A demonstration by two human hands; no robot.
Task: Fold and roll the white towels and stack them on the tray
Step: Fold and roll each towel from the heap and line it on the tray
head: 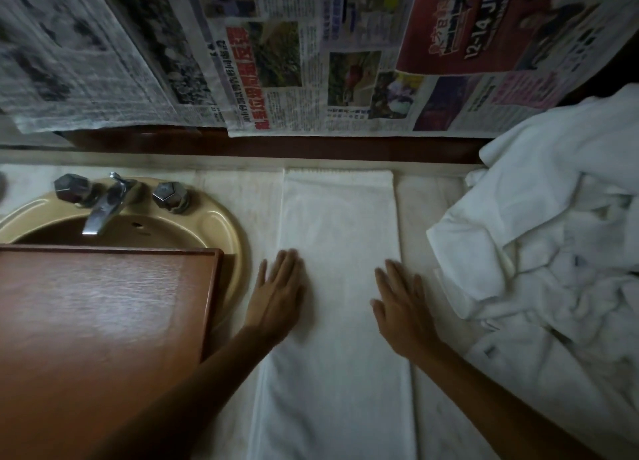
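My hands: my left hand (278,295) and my right hand (401,304) lie flat with fingers straight, gripping nothing, each pressing on a long side of the folded towel (339,286).
Towel's lie: it is a long narrow white strip; its long axis runs straight away from me, the far short end just short of the back ledge, the near end running out of view below.
Pile: more white towels (553,245) lie crumpled in a heap to my right, near the strip but apart from it.
Tray: the brown wooden tray (103,321) sits to my left, resting partly over the sink (221,217), with nothing on it.
Surface: a pale counter (252,210), bare on either side of the strip.
Room: newspapers (276,62) hang across the wall behind; a metal tap (107,204) stands at the sink's back rim.
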